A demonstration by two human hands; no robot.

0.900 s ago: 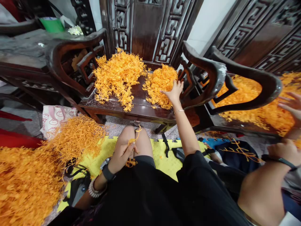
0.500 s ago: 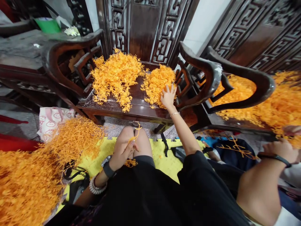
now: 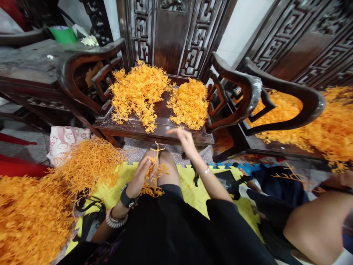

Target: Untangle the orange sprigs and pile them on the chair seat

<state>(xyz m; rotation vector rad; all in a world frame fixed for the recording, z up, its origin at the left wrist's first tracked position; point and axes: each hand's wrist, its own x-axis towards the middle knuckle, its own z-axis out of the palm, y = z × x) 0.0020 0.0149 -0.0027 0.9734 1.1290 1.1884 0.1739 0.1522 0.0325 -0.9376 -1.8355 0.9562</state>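
Observation:
Above my lap, my left hand (image 3: 141, 176) is closed around some thin orange branched strands (image 3: 157, 149); a forked tip sticks up past the fingers and more lies below the palm. My right hand (image 3: 185, 140) is in the air just off the front edge of the dark wooden chair seat (image 3: 162, 123), index finger stretched out to the left, with nothing visible in it. On the seat lie a large pile of orange frilly pieces (image 3: 140, 88) on the left and a smaller orange pile (image 3: 189, 103) on the right.
Orange strands (image 3: 88, 162) and a big orange heap (image 3: 30, 217) are on my left, beside a white patterned bag (image 3: 64, 141). Curved chair arms (image 3: 245, 84) rise at the right. Another person's arm (image 3: 317, 221) is at far right, near more orange pieces (image 3: 303, 121).
My right hand has left the smaller pile and pulled back toward me, in front of the seat. My left hand has risen slightly, with more orange strands showing. The neighbour's arm has shifted right.

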